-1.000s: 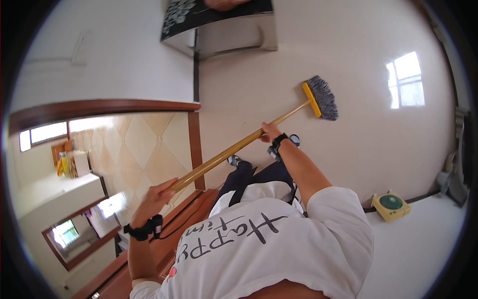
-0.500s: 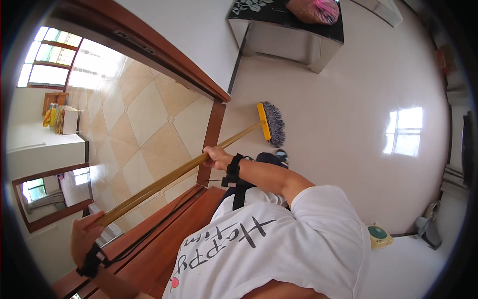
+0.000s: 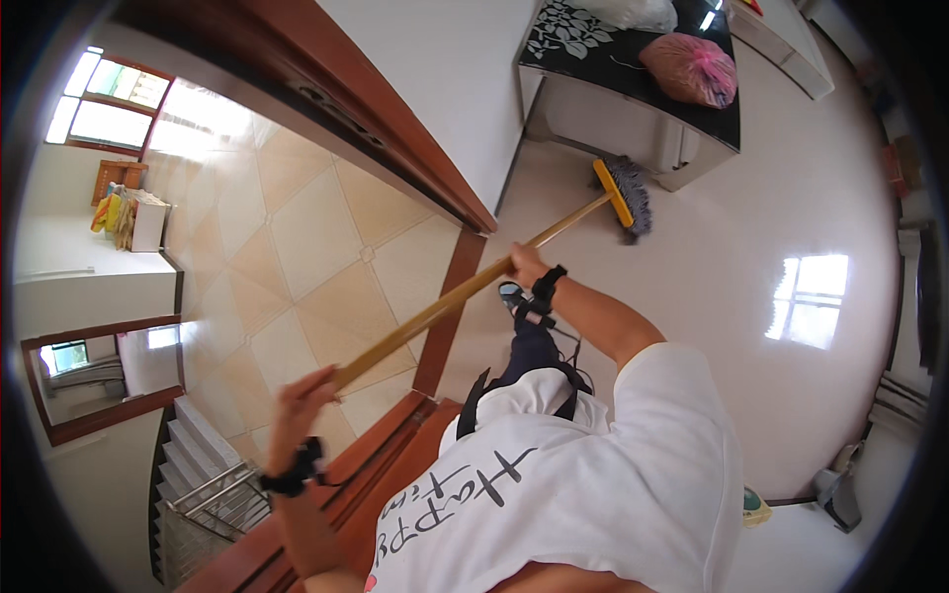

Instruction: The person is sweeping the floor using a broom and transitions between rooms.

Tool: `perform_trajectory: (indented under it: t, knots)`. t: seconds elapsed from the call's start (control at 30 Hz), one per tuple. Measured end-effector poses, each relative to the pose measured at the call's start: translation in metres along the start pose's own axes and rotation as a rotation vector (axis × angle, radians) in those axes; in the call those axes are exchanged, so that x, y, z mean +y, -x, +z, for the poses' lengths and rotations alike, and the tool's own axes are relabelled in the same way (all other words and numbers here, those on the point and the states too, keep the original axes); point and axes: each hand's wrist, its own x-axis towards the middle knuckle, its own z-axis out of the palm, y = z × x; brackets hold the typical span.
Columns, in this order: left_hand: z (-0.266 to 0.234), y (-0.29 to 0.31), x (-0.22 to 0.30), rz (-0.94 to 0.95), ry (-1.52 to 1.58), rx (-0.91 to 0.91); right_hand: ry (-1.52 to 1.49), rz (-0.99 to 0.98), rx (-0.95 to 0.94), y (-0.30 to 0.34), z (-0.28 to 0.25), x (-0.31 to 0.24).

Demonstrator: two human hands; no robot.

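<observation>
A mop with a long wooden handle (image 3: 425, 318) slants across my front from lower left to upper right. Its yellow bar (image 3: 613, 194) carries a grey string fringe (image 3: 635, 201), which rests on the pale floor beside the black-topped table. My right hand (image 3: 527, 264) is wrapped round the handle partway down toward the mop head. At the upper end of the handle, my left hand (image 3: 304, 400) is closed on it, a little blurred. Black straps sit on both wrists.
A black-topped table (image 3: 593, 74) holds a pink bag (image 3: 697, 71) and a clear bag (image 3: 633, 12). On my left, a wooden door frame (image 3: 395, 119) borders a tiled room with a stair railing (image 3: 222, 499). A grey dustpan-like object (image 3: 840, 494) lies at right.
The mop head has slid forward and right, up to the table. Both hands have moved forward and right with the handle, and the view has shifted, showing more of the table and stairs.
</observation>
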Motion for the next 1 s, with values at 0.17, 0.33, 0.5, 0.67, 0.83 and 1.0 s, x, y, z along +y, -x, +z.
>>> perform_trajectory:
  t: [0.17,0.33,0.5,0.67,0.83,1.0]
  knots:
    - [0.057,-0.039,0.032,-0.047,-0.246,0.055,-0.071,0.02,-0.019,-0.058,0.011,-0.033]
    - [0.04,-0.034,0.051,-0.051,-0.14,0.112,-0.095,0.063,-0.268,-0.065,0.048,-0.028]
    - [0.024,-0.03,0.071,0.334,-0.205,0.097,-0.21,-0.043,-0.245,-0.064,0.066,-0.021]
    - [0.008,-0.023,0.076,0.764,-0.282,-0.005,-0.012,-0.06,-0.159,-0.035,0.062,-0.011]
    - [-0.038,0.004,0.072,0.913,-0.376,0.002,0.115,0.004,-0.106,0.021,0.086,0.037]
    - [-0.078,0.033,0.067,0.938,-0.441,0.044,-0.02,0.064,-0.128,0.062,0.096,0.101]
